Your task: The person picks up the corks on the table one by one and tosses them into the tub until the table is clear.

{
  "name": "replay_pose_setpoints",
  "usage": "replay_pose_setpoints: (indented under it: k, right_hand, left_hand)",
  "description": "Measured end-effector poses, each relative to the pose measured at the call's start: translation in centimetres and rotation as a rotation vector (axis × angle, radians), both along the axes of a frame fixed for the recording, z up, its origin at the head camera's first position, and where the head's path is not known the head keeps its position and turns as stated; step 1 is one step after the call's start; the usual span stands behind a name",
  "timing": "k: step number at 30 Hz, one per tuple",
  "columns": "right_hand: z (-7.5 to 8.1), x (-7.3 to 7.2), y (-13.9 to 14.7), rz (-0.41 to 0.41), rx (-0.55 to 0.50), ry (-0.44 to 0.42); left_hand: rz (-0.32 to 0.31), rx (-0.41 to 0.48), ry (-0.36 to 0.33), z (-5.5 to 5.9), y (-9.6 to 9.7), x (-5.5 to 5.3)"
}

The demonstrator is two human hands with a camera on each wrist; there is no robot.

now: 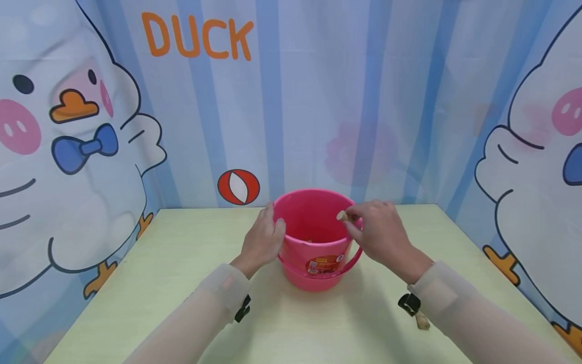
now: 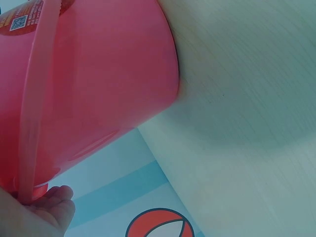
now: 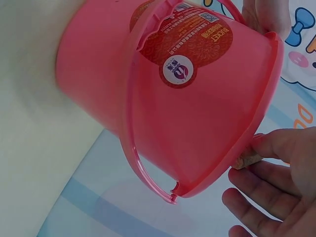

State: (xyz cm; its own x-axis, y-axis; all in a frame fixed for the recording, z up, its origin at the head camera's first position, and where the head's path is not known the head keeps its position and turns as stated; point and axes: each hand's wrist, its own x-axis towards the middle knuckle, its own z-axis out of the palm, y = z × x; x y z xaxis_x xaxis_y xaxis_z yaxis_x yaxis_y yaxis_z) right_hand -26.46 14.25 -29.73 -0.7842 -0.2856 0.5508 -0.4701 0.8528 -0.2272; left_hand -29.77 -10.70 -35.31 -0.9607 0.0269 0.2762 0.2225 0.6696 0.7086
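Note:
A pink bucket (image 1: 313,280) stands upright on the table, its handle (image 1: 353,260) hanging down at the front. My left hand (image 1: 263,235) grips the bucket's left rim, thumb toward the inside and fingers outside. Between thumb and fingers, my right hand (image 1: 382,235) pinches a small tan, stubby, cork-like piece (image 1: 342,216) at the right rim. In the right wrist view that piece (image 3: 247,160) is partly covered by the fingers and the rim. A bit of something yellowish shows low inside the bucket; most of the inside is hidden.
Another small tan piece (image 1: 422,321) lies on the pale wood-grain table (image 1: 182,263), beside the right wrist strap (image 1: 409,304). Behind the table hangs a blue striped curtain (image 1: 313,101) with duck pictures, close to its back edge.

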Motion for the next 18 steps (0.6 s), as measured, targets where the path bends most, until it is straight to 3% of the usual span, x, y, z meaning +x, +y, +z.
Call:
replay_pose_setpoints:
  k: [18]
  right_hand:
    - [-0.06, -0.77, -0.70, 0.003, 0.063, -0.022]
  left_hand:
    - [-0.002, 0.014, -0.004, 0.11, 0.08, 0.07]
